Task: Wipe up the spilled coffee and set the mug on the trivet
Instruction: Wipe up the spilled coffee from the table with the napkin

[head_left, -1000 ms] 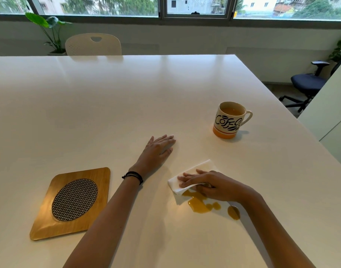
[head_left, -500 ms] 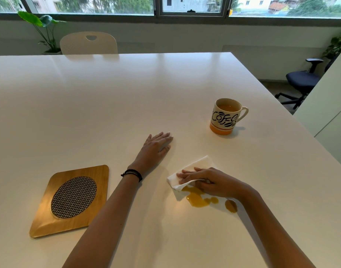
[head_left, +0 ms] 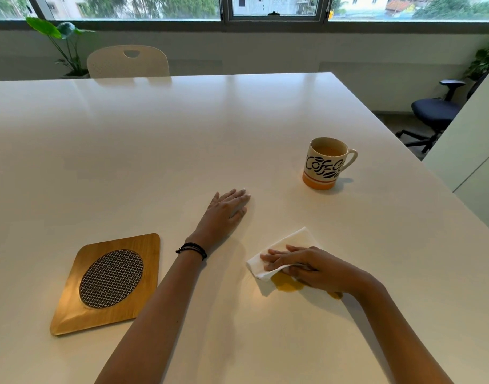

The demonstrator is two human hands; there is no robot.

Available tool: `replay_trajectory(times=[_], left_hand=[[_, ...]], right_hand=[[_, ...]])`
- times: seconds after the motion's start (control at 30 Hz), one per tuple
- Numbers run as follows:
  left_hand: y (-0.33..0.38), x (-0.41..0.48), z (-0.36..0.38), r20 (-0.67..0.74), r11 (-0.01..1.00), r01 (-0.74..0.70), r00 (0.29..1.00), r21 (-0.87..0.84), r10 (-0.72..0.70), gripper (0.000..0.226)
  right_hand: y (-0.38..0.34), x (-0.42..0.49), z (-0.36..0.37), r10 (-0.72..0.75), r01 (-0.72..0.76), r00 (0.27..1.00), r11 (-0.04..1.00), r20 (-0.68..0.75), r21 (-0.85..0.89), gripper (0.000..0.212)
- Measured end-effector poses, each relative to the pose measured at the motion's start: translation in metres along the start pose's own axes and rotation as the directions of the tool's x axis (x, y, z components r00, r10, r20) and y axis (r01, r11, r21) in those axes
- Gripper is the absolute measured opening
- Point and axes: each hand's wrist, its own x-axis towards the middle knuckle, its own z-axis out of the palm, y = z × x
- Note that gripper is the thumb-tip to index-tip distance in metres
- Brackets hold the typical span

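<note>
Head cam looks down on a white table [head_left: 182, 139]. Right hand [head_left: 310, 266] is pressing a white napkin [head_left: 282, 249] flat, fingers spread over it, thumb pinching its near edge, right at the far edge of the spilled coffee [head_left: 286, 284]. Left hand [head_left: 224, 214] lies open, palm down, holding nothing. Mug [head_left: 325, 163] sits upright, far right, well apart from the wooden trivet [head_left: 107, 282] at near left.

one mug [head_left: 323, 164], one trivet [head_left: 107, 284], one napkin [head_left: 282, 248]
</note>
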Motion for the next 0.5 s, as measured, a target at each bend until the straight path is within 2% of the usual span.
replay_trajectory(times=[0.5], left_hand=[[-0.0047, 0.0022, 0.0048, -0.011, 1.0, -0.009, 1.0, 0.008, 0.009, 0.039]], right_hand=[[-0.0011, -0.0077, 0.0034, 0.068, -0.067, 0.997, 0.998, -0.029, 0.009, 0.037]])
